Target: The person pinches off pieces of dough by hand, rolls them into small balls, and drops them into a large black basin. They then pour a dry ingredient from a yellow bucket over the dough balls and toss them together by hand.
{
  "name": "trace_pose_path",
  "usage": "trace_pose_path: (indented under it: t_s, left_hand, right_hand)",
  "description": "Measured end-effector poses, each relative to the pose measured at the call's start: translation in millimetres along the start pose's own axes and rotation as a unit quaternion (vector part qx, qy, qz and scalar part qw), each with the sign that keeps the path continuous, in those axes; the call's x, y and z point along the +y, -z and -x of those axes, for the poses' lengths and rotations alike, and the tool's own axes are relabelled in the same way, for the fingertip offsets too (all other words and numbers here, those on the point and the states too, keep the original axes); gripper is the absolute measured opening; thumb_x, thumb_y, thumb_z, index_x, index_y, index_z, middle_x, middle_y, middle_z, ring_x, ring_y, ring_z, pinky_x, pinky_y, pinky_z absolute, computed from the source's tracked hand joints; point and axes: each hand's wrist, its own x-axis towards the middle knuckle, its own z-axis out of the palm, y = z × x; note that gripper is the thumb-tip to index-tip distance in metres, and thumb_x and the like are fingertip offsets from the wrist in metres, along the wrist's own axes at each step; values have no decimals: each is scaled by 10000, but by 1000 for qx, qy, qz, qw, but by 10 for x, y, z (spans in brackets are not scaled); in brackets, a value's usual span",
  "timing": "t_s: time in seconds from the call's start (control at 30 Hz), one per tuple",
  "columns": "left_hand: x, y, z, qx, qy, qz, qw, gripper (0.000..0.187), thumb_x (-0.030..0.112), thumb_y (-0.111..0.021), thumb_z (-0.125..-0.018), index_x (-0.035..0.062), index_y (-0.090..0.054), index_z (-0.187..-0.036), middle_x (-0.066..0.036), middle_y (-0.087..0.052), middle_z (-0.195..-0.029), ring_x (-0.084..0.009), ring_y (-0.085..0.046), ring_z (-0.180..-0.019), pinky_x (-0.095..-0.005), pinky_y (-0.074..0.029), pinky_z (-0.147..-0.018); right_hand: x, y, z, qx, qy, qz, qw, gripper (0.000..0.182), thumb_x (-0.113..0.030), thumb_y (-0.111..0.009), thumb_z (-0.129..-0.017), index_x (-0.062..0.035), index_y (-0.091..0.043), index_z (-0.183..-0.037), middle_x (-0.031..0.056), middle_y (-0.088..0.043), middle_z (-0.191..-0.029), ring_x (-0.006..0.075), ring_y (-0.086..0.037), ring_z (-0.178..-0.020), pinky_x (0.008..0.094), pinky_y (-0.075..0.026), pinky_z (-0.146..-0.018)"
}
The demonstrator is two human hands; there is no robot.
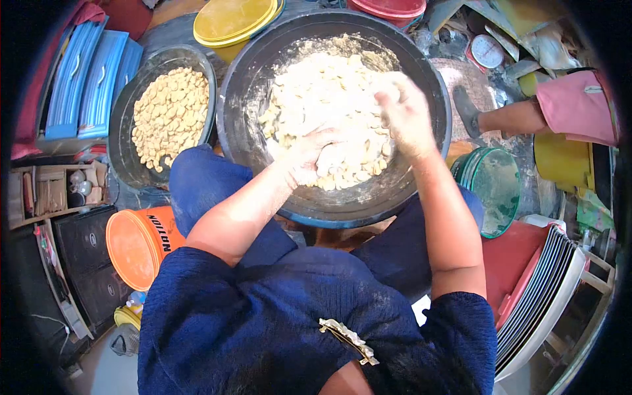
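Observation:
A large black basin (240, 178) between my knees holds many pale, flour-dusted pieces (359, 164), brightly lit at the middle. My left hand (313, 155) rests low in the basin, its fingers spread against the floury pieces. Over the basin's right side is my right hand (405, 115), raised near the pile and smeared by motion, with its fingers partly washed out by the light. To the left, a smaller dark basin (120, 131) contains a heap of tan pieces (172, 108), and neither hand touches it.
Yellow (234, 20) and red (395, 6) lidded tubs stand behind the basin. An orange bucket (138, 247) is at left, a green sieve-like tub (494, 191) at right. Another person's leg (517, 118) shows at the right. Stacked trays (536, 296) lean at lower right.

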Motion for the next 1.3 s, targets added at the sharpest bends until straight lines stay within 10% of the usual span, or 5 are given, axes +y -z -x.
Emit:
trace_pose_path:
  t_s: [0.5, 0.57, 0.67, 1.07, 1.3]
  left_hand:
    - [54, -26, -47, 42, 23, 95, 994, 493, 145, -569, -797, 76, -393, -1252, -73, -562, -988, -177, -605, -821, -287, -550, -613]
    - [38, 147, -66, -46, 23, 49, 997, 574, 83, -558, -741, 53, -359, -1278, -95, -545, -1027, -177, -595, -862, -277, -552, -622]
    - [-2, 195, -64, -70, -13, 34, 997, 637, 79, -562, -701, 37, -332, -1294, -112, -535, -1073, -170, -594, -895, -262, -553, -606]
    - [30, 105, -49, -7, 17, 38, 999, 611, 111, -574, -754, 55, -321, -1307, -126, -541, -1101, -171, -608, -877, -242, -545, -533]
    - [7, 162, -76, -66, -12, 43, 997, 620, 109, -576, -727, 57, -335, -1296, -129, -557, -1044, -166, -608, -798, -233, -535, -501]
  right_hand:
    - [52, 259, -159, -70, -74, -65, 993, 301, -127, -621, -773, -28, -589, -1055, 120, -612, -945, 170, -573, -856, 292, -446, -799]
    - [112, 214, -97, -126, 226, 121, 958, 325, -124, -639, -762, -51, -588, -1075, 139, -611, -966, 193, -580, -872, 308, -444, -824]
    - [102, 47, 113, -311, -58, -46, 948, 315, -137, -634, -772, -62, -593, -1075, 130, -616, -979, 215, -582, -885, 327, -447, -821]
    - [92, 154, -43, -106, -63, -25, 992, 246, -227, -557, -861, 0, -599, -948, 17, -592, -897, 96, -522, -851, 256, -414, -777]
    - [-45, 116, 111, -356, 0, -8, 934, 331, -27, -659, -706, -29, -599, -1032, 122, -601, -999, 208, -529, -992, 303, -401, -883]
